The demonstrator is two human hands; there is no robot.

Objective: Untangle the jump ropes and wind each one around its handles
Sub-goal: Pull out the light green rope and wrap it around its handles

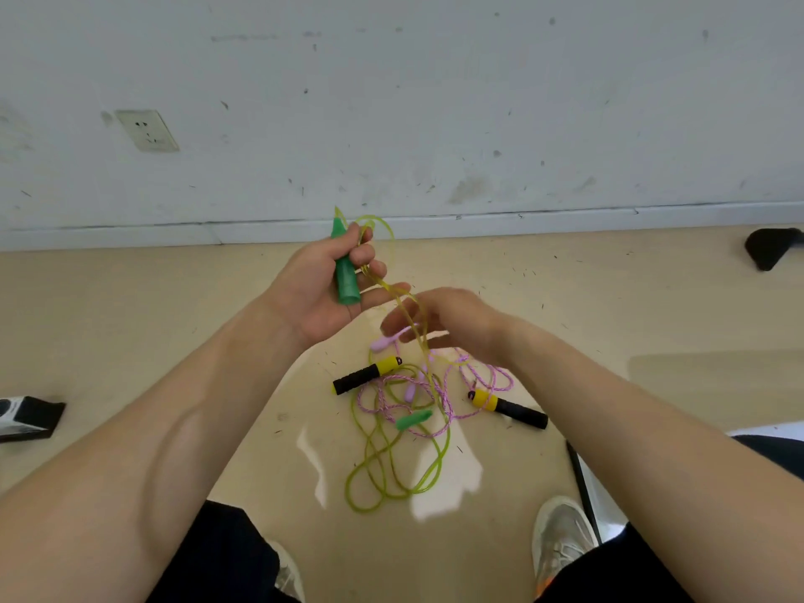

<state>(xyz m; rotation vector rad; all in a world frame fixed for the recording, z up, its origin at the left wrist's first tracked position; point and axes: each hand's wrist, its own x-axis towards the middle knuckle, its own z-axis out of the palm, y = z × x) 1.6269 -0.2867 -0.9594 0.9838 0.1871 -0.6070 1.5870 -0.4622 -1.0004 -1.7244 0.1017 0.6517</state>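
Fingers (364, 254) of the left hand (317, 293) curl round the green handle (346, 278), with the yellow-green rope (393, 472) looped over them. The right hand (457, 319) is blurred, so I cannot tell its grip. Each turn should probably be kept snug, drawing slack clear of the pink rope (439, 413) tangled nearer.

Head camera looks down, close over the floor (217, 341) toward the wall (435, 102).

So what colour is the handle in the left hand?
The handle is green, clearest in the head view.
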